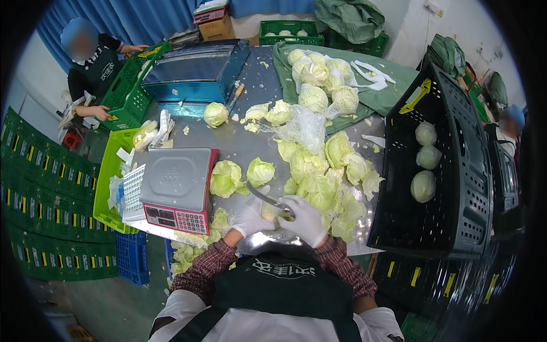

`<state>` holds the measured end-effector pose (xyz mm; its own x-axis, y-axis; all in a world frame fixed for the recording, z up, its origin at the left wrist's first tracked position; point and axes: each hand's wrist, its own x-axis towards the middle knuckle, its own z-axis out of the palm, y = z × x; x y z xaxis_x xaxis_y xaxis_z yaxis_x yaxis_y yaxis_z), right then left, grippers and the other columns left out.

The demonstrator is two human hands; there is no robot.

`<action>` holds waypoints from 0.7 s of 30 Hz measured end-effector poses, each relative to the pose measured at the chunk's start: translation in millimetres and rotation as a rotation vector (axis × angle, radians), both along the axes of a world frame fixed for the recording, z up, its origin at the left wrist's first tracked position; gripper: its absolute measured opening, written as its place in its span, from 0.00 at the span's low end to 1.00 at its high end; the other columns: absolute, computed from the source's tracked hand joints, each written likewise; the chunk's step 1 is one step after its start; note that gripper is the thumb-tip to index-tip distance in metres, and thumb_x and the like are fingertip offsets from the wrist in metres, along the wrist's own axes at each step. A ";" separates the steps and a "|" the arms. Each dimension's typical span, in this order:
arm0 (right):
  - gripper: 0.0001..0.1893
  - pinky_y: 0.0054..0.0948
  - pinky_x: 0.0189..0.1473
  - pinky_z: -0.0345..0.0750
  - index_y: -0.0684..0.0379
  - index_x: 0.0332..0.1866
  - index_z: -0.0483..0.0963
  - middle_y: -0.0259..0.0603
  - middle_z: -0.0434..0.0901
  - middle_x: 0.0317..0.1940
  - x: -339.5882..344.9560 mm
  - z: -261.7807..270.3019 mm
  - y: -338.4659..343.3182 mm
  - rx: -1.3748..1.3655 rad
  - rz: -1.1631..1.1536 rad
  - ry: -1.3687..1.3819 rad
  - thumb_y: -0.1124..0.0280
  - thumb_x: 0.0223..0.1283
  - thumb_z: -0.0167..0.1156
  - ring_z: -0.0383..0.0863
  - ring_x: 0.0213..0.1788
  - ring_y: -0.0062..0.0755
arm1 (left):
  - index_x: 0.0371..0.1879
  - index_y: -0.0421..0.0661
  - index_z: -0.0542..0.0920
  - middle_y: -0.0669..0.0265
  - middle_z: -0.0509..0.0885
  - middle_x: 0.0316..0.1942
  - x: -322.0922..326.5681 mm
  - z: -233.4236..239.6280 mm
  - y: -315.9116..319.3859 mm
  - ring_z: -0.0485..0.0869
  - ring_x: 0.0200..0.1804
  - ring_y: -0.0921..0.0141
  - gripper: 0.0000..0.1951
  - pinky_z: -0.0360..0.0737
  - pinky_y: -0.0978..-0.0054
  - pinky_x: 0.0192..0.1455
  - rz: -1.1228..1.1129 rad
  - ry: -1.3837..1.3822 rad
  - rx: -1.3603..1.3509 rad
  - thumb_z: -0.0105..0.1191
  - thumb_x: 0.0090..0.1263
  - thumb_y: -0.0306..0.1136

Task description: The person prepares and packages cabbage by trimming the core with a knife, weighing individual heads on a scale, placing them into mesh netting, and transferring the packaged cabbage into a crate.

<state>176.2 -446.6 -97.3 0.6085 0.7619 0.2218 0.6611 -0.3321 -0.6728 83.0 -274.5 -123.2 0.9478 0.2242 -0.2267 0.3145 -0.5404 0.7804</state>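
Both my hands wear white gloves and work close together at the table's near edge. My left hand (251, 219) grips a pale cabbage head (269, 211), mostly hidden between the hands. In my right hand (304, 223) is a knife with a curved blade (261, 196), which passes over the cabbage and points up and left. Just beyond the blade sits a small trimmed cabbage (260, 172), with a leafier cabbage (225, 178) to its left. Loose outer leaves (318, 192) are heaped to the right of my right hand.
A digital scale (177, 181) stands left, a dark crate (459, 171) holding wrapped cabbages (423, 191) right. Netted cabbages (314, 99) lie on green cloth (376, 102) beyond. A wrapping machine (194, 72) stands far left; a person (96, 70) there holds a green crate (128, 92).
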 end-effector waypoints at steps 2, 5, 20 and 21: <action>0.21 0.30 0.45 0.78 0.55 0.49 0.77 0.36 0.78 0.46 2.1 -20.5 8.7 -0.041 0.046 -0.013 0.59 0.48 0.64 0.80 0.47 0.36 | 0.68 0.37 0.55 0.51 0.76 0.56 -4.1 -16.5 -1.7 0.77 0.56 0.60 0.56 0.72 0.69 0.59 -0.143 -0.037 0.095 0.72 0.41 0.51; 0.19 0.31 0.41 0.79 0.53 0.47 0.77 0.33 0.79 0.43 10.3 -40.3 11.8 -0.168 0.218 -0.061 0.64 0.47 0.64 0.81 0.42 0.36 | 0.66 0.37 0.60 0.51 0.76 0.56 -11.4 -26.5 -2.3 0.75 0.57 0.59 0.52 0.70 0.67 0.61 -0.239 -0.036 0.115 0.72 0.42 0.50; 0.04 0.18 0.21 0.65 0.62 0.24 0.73 0.34 0.72 0.17 4.7 -40.8 5.5 0.320 -0.032 1.525 0.79 0.51 0.52 0.69 0.18 0.19 | 0.69 0.42 0.56 0.58 0.70 0.61 -46.5 -15.6 -24.4 0.72 0.62 0.66 0.38 0.69 0.68 0.66 0.581 -0.149 -0.978 0.62 0.61 0.23; 0.03 0.19 0.20 0.65 0.63 0.25 0.72 0.34 0.72 0.17 2.6 -25.1 5.5 0.299 0.019 1.490 0.80 0.51 0.52 0.69 0.18 0.19 | 0.69 0.42 0.56 0.58 0.70 0.61 -42.4 -16.5 -22.0 0.72 0.62 0.66 0.38 0.69 0.68 0.66 0.580 -0.153 -0.974 0.62 0.61 0.23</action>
